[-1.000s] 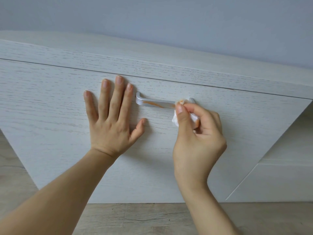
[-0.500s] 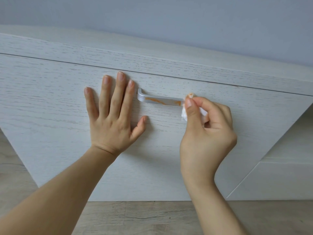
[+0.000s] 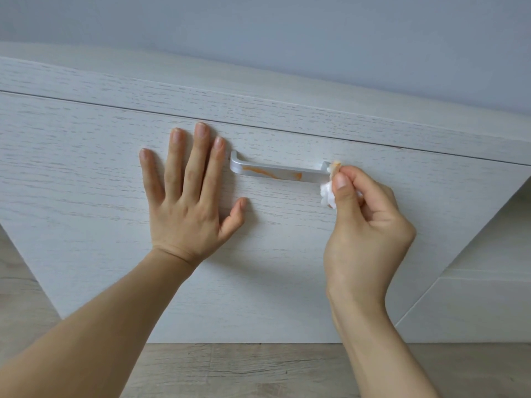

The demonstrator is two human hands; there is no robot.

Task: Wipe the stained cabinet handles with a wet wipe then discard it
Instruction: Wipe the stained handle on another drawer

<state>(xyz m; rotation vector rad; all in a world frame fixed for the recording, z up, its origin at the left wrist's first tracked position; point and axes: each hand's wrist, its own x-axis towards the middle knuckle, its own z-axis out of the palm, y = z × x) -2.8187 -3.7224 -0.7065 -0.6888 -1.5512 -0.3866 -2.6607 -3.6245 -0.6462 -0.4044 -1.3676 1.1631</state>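
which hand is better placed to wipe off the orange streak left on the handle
Right. The right hand already pinches the wipe at the handle's right end, beside the orange streak. The left hand lies flat on the drawer front, holding nothing.

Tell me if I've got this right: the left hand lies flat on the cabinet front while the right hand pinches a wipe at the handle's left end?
Nearly. The head view shows the right hand pinching the wipe at the handle's right end, not its left.
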